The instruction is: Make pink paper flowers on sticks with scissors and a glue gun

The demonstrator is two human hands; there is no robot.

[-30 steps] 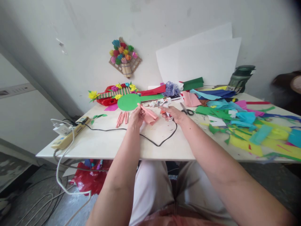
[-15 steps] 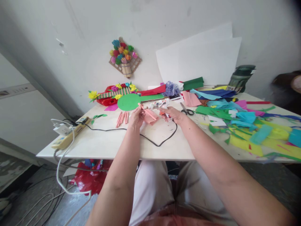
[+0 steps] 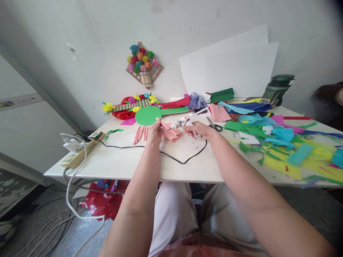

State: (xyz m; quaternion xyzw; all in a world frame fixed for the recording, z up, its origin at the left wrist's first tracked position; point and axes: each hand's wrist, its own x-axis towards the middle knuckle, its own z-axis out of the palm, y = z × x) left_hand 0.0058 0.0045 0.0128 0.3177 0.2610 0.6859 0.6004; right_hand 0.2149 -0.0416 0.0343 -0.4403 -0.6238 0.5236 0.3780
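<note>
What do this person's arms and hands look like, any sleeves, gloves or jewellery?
Both forearms are bare up to the picture's edge, with no sleeves in view. The left hand and right hand wear no gloves; no rings, watch or bracelet show, though the fingers are small in the picture.

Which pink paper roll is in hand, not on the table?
The roll pinched in the left hand, angled up over the pink paper; the other rolls lie loose left of it.
</note>
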